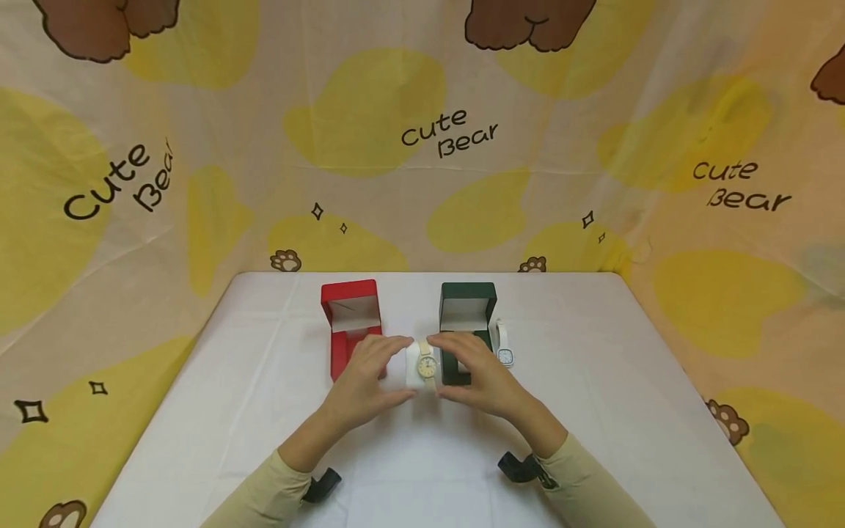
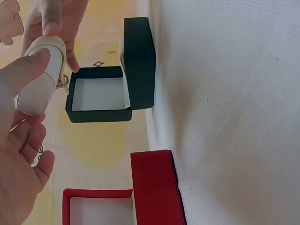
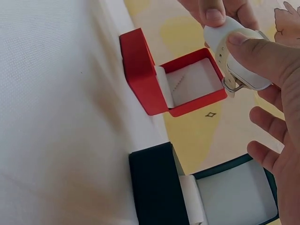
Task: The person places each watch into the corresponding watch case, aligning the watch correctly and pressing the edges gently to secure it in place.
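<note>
Between my two hands, above the white table, is a cream-strapped watch (image 1: 427,366) with a round dial, wrapped around a small white cushion (image 2: 35,93). My left hand (image 1: 356,387) pinches one end of the cushion, its thumb lying on the white surface. On the other side my right hand (image 1: 494,378) pinches the cushion and strap, with the thumb pressed on them. The strap's metal buckle (image 3: 232,85) shows beside the right thumb. Just behind the hands stand a red box (image 1: 351,291) on the left and a dark green box (image 1: 467,297) on the right, both with lids raised.
A second watch, white with a squarish face (image 1: 505,357), lies right of the green box. The white-covered table (image 1: 422,469) reaches back to a patterned cloth (image 1: 370,110) hanging behind and at both sides.
</note>
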Tool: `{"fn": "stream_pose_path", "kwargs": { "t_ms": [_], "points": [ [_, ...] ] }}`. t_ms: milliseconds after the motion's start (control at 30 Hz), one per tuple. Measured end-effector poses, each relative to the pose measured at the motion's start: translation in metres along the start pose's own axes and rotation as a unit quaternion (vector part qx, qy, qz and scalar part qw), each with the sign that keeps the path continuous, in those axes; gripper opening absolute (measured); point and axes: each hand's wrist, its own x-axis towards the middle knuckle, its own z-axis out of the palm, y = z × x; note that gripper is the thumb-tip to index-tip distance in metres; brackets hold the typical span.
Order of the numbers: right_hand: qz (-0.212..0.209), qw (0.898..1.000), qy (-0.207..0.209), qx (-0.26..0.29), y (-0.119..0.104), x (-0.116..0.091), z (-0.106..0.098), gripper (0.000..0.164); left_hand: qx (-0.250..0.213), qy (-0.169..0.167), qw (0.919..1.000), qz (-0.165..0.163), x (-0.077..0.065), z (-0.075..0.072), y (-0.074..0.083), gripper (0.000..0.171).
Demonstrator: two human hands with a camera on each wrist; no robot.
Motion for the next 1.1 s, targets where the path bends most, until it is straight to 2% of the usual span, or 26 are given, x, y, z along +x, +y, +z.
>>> {"fn": "stream_pose_path", "kwargs": {
  "t_ms": [267, 533, 1100],
  "points": [
    [0.014, 1.000, 0.000, -0.001, 0.002, -0.001, 0.004, 0.082, 0.000, 0.007, 1.0000, 0.002, 0.000, 0.001, 0.000, 0.080],
    [0.008, 1.000, 0.010, -0.003, 0.003, -0.001, 0.008, 0.085, -0.010, 0.002, 0.9999, -0.011, 0.000, 0.000, 0.002, 0.080],
    [0.001, 1.000, 0.021, 0.013, 0.004, -0.001, 0.015, 0.086, -0.035, 0.007, 0.9993, -0.005, -0.001, 0.002, 0.002, 0.081]
  ]
}}
